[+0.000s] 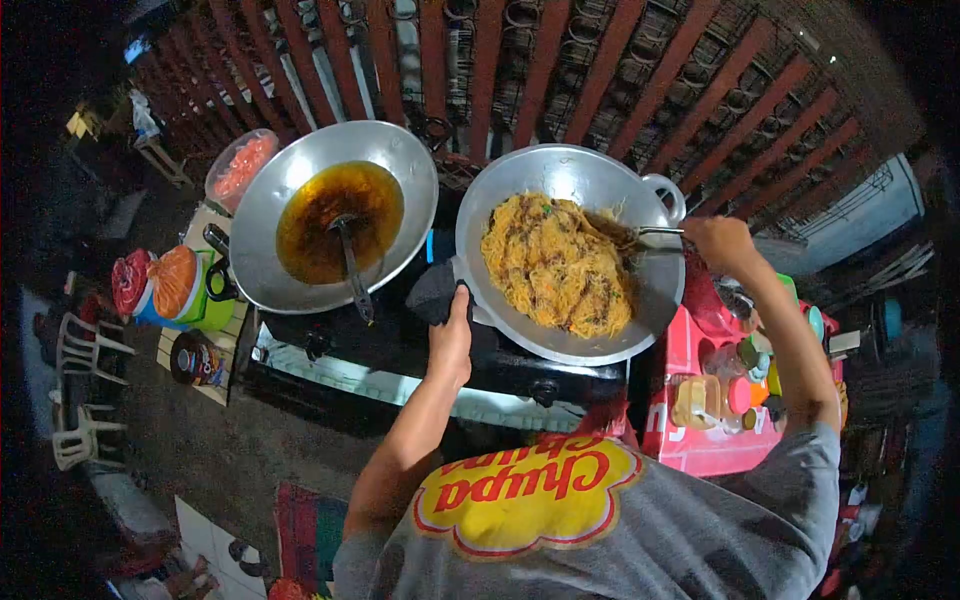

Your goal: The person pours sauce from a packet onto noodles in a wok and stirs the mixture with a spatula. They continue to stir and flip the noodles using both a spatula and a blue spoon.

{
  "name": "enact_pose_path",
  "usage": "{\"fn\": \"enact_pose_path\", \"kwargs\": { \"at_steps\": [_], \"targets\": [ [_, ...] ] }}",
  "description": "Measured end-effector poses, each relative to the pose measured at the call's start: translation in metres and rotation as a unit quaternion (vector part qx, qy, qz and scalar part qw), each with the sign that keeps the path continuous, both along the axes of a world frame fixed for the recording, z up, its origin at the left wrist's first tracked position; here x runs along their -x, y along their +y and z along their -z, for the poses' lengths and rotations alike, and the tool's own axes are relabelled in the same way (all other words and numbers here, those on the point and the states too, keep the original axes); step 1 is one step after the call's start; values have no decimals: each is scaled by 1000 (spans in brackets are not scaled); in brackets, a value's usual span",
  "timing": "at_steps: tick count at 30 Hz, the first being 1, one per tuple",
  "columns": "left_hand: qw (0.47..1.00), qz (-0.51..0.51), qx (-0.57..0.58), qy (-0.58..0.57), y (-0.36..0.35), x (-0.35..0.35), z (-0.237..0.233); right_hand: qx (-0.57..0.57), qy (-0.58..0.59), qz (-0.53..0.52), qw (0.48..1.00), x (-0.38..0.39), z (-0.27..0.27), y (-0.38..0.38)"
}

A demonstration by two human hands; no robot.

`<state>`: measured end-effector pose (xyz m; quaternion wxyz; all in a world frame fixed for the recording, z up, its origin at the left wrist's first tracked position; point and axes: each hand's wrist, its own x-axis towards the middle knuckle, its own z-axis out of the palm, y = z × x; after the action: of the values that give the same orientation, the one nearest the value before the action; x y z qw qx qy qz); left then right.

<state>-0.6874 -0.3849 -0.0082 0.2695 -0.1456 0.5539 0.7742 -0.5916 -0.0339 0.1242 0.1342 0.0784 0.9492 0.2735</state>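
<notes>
Fried noodles (558,268) fill the middle of a wide metal wok (570,350) in front of me. My left hand (453,340) is closed around a dark cloth (432,292) at the wok's left handle, which the cloth mostly covers. Over the wok's right rim, my right hand (722,244) grips the handle of a metal cooking utensil (655,231). Its head is buried in the noodles, so its shape is hidden. To the left, a second wok (252,245) holds brown oil (300,225), with a slotted spatula (350,265) resting in it.
Both woks stand on a black stove (395,350). At right, a pink table (685,350) carries several jars and bottles (738,392). A tub of pinkish-red food (243,165) sits behind the left wok. Slatted fencing (540,70) rises at the back; white plastic chairs (88,345) stand far left.
</notes>
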Motion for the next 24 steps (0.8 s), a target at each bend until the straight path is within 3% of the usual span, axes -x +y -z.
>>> {"fn": "enact_pose_path", "kwargs": {
  "at_steps": [3, 5, 7, 9, 10, 13, 15, 17, 20, 22, 23, 24],
  "targets": [
    [999, -8, 19, -24, 5, 6, 1, -14, 38, -65, 997, -3, -40, -22],
    [1000, -7, 1, -2, 5, 7, 8, -45, 26, -53, 997, 0, -33, -9],
    [998, -8, 61, 5, 6, 8, 9, -96, -52, 13, 994, 8, -22, -12],
    [997, -1, 75, 31, 5, 7, 0, 59, 53, -31, 996, 9, 39, 0],
    [995, 7, 88, 56, 7, 5, -3, 114, 83, 38, 989, 13, 46, -30],
    [994, 12, 69, 81, 6, 4, -3, 341, 211, 40, 915, 26, 110, -32],
    [994, 12, 78, 76, 5, 4, -10, 366, 188, 121, 903, 31, 89, -41],
    [994, 15, 84, 69, 3, 4, -12, 357, 183, 121, 908, 23, 63, -38],
    [999, 25, 9, 47, -1, 7, -10, 287, 195, 103, 932, 10, 21, -38],
    [992, 10, -119, -32, -4, 8, -16, 278, 212, 79, 934, 4, -3, -43],
    [992, 10, -121, -33, -2, 8, -16, 227, 209, 71, 948, 3, -20, -52],
    [999, 0, -46, -20, 1, 7, -17, 177, 206, 63, 960, 1, -33, -61]
  ]
}}
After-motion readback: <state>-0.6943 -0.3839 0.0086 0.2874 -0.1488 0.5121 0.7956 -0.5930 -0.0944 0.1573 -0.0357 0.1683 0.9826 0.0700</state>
